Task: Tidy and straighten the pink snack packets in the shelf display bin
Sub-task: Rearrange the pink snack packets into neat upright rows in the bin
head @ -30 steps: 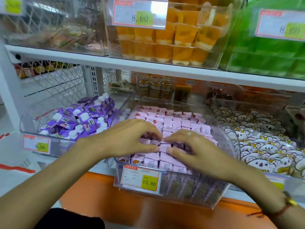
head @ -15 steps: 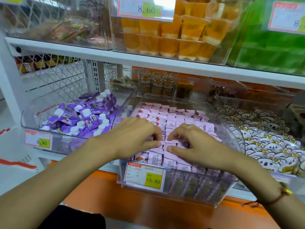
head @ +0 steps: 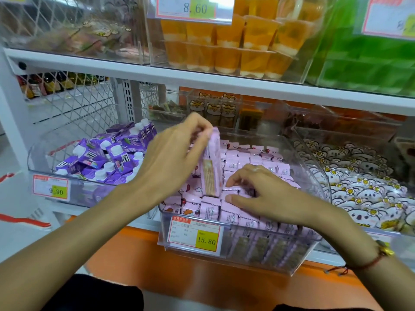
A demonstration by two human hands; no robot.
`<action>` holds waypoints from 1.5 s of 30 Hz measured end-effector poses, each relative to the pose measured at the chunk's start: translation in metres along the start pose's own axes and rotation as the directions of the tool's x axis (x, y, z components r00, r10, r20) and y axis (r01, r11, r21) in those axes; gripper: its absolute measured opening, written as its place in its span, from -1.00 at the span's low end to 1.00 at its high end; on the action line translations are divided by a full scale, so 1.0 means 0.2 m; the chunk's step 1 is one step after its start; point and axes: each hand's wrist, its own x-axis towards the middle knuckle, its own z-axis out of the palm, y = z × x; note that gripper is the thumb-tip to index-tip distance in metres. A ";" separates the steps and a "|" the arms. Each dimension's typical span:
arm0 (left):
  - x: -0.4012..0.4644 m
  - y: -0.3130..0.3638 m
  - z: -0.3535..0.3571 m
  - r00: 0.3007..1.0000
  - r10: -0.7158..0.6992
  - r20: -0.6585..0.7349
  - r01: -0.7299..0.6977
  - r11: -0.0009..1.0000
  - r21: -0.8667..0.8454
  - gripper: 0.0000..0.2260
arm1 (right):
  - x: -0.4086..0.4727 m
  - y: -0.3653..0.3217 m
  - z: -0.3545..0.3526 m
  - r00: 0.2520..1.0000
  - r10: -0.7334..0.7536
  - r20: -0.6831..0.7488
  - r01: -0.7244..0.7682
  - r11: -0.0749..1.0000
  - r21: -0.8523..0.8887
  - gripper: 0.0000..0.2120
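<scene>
Our left hand (head: 173, 153) pinches one pink packet (head: 211, 162) by its top and holds it up on end over the bin (head: 314, 158). Our right hand (head: 267, 196) rests with bent fingers on the pink packets (head: 247, 158) near the bin's front edge, gripping none that we can see.

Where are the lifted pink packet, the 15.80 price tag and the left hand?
lifted pink packet (head: 211, 162), head view, middle of its upright face.
15.80 price tag (head: 195, 234), head view, centre of the label.
left hand (head: 173, 153), head view, back of the hand.
</scene>
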 end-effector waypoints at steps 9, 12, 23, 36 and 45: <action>0.04 -0.02 0.03 0.911 -0.399 -0.109 0.318 0.843 -0.433 -0.87 | -0.01 -0.11 -0.03 0.910 0.129 -0.395 0.152 0.781 0.605 -0.59; 0.04 -0.04 0.04 0.934 -0.357 0.020 0.339 0.867 -0.365 -0.78 | -0.01 -0.11 -0.07 0.882 0.308 -0.357 0.115 0.594 0.796 -0.85; 0.02 -0.02 0.00 0.966 -0.006 0.258 0.075 0.963 -0.258 -0.74 | -0.03 -0.09 -0.13 0.932 0.350 0.090 -0.072 -0.064 0.995 -0.39; 0.02 0.02 0.03 0.877 -0.107 0.469 0.352 0.808 -0.473 -0.69 | 0.00 -0.10 -0.08 0.863 0.374 -0.340 0.162 0.433 0.887 -0.75; 0.01 0.06 0.03 0.941 -0.049 0.336 0.237 0.803 -0.546 -0.63 | 0.02 -0.11 -0.02 0.871 0.253 -0.422 0.171 0.648 0.742 -0.75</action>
